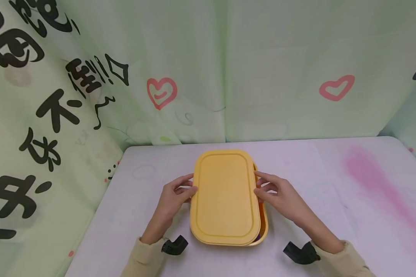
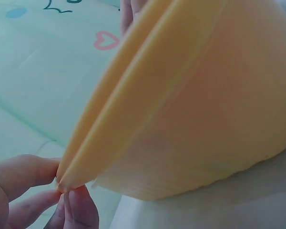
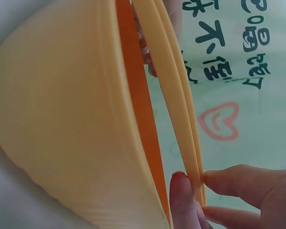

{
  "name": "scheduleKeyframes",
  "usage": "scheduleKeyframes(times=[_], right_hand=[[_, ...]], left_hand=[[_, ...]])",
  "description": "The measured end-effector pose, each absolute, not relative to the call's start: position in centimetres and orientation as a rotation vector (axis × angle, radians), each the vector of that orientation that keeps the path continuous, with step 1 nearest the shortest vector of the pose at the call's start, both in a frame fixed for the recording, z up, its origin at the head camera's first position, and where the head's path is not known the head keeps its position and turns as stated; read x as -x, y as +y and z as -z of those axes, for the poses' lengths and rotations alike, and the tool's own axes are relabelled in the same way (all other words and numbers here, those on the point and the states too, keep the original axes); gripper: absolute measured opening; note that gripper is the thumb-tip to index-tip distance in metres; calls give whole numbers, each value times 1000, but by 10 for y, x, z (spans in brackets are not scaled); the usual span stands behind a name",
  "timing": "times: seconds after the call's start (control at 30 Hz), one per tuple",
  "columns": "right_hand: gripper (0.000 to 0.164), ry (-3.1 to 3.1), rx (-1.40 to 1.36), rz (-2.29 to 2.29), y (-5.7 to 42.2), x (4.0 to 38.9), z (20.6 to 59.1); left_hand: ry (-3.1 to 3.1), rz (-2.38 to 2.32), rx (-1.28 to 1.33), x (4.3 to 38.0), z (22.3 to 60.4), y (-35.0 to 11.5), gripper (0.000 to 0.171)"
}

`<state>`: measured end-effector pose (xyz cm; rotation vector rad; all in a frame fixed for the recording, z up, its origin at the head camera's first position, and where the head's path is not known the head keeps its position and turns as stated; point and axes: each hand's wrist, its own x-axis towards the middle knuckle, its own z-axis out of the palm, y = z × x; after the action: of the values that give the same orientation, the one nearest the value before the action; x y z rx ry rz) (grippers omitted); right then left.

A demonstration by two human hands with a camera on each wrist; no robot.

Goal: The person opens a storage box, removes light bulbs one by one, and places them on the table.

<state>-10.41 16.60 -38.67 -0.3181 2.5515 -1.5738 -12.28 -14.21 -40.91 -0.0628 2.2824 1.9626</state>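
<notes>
A yellow rectangular lid lies over a yellow box, set off toward the left so that the box's right rim shows. My left hand pinches the lid's left edge, where lid and rim come together in the left wrist view. On the opposite side, my right hand holds the lid's right edge between thumb and fingers. The right wrist view shows that edge of the lid raised, with a gap above the box wall. Most of the box's inside is hidden under the lid.
Pale cloth with a pink smear covers the table. Behind it hangs a light green curtain with red hearts, and black writing covers the left side. Black wrist mounts stick out from both beige sleeves.
</notes>
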Motion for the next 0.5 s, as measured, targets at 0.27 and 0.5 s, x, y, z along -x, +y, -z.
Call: scheduleKeyframes(times=[0.27,0.5], right_hand=[[55,2544,314,1540,157,105,383],[56,2538,346,1536,150,107,379]], left_hand=[[2346,-1902,96,124,406,-150,43],[2360,-1886,94,123,406,-159,43]])
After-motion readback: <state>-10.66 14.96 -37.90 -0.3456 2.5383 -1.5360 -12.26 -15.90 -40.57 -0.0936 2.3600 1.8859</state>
